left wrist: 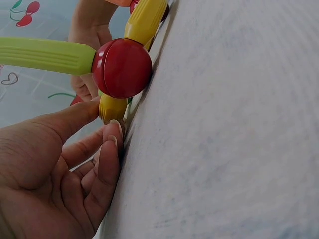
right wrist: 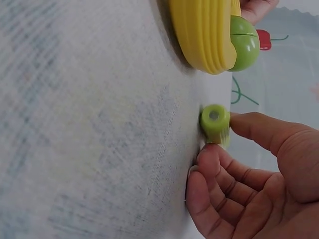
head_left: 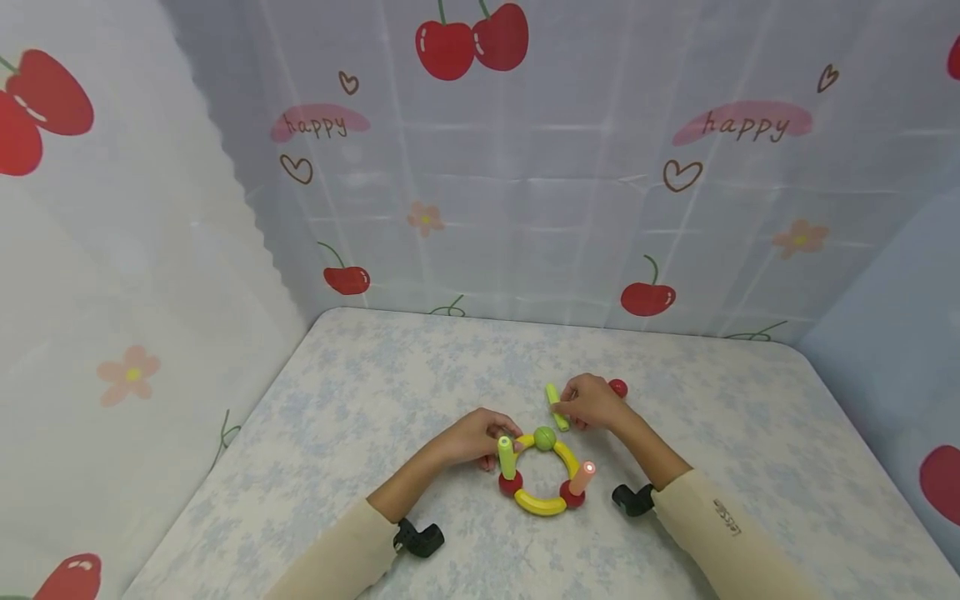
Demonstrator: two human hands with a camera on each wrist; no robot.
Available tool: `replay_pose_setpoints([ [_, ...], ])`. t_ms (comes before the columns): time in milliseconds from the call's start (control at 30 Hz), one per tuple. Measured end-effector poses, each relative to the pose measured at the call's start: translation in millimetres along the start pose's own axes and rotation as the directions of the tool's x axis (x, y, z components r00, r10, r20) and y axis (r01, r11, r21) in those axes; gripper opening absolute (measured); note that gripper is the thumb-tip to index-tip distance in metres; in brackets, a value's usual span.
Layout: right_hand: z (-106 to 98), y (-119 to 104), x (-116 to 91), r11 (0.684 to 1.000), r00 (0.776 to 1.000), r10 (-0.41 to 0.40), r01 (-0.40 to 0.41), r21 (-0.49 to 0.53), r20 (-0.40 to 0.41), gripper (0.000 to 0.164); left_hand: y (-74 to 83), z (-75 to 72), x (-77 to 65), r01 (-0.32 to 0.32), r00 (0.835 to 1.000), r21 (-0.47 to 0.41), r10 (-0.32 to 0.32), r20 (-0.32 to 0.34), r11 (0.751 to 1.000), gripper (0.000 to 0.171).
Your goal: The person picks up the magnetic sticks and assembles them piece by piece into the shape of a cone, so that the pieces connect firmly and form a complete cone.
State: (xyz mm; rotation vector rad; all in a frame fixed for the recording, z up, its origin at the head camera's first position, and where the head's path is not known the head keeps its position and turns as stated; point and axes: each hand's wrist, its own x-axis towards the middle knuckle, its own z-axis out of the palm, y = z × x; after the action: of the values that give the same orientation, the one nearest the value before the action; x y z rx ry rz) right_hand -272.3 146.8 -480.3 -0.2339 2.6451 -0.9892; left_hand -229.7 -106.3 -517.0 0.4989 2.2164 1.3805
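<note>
A ring of curved yellow rods (head_left: pixel 542 505) lies on the table, joined by two red balls (head_left: pixel 510 483) and a green ball (head_left: pixel 544 438). From the red balls rise a light green stick (head_left: pixel 507 458) and an orange stick (head_left: pixel 582 477). My left hand (head_left: pixel 477 436) pinches the yellow rod (left wrist: pixel 112 108) on the ring's left side between thumb and fingertips. Just behind the ring, my right hand (head_left: pixel 592 402) pinches a loose light green stick (right wrist: pixel 216 124) close to the tabletop. That stick's near end, with a grey disc, stands apart from the ring.
A red ball (head_left: pixel 618 387) sits just behind my right hand. The patterned table (head_left: pixel 390 375) meets a printed curtain (head_left: pixel 517 225) at its back edge. A black wrist camera (head_left: pixel 420 539) is worn on the left arm, another (head_left: pixel 632 500) on the right.
</note>
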Motion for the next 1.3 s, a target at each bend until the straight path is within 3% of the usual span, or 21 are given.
replay_pose_setpoints([
  [433, 2, 3, 2, 1.0, 0.999, 0.028, -0.028, -0.011, -0.035, 0.023, 2.6, 0.7, -0.6, 0.015, 1.0, 0.001, -0.015, -0.005, 1.0, 0.018],
  [700, 0, 8, -2, 0.997, 0.999, 0.043, -0.042, 0.066, -0.013, 0.021, 2.6, 1.7, -0.7, 0.018, 1.0, -0.004, -0.018, -0.01, 1.0, 0.019],
  [867, 0, 14, -7, 0.992, 1.0, -0.029, 0.029, 0.12, 0.001, 0.02, 2.0, 1.3, -0.9, 0.014, 1.0, 0.001, -0.014, -0.016, 1.0, 0.019],
  [1067, 1, 17, -15, 0.976, 0.993, -0.11, 0.115, 0.183, -0.039, 0.018, 1.5, 1.3, -1.4, 0.011, 1.0, -0.002, -0.011, -0.015, 1.0, 0.02],
  [1300, 1, 20, -23, 0.937, 0.966, -0.226, 0.251, 0.244, -0.127, 0.023, 2.3, 1.2, -1.5, 0.009, 1.0, 0.006, -0.009, -0.019, 1.0, 0.02],
])
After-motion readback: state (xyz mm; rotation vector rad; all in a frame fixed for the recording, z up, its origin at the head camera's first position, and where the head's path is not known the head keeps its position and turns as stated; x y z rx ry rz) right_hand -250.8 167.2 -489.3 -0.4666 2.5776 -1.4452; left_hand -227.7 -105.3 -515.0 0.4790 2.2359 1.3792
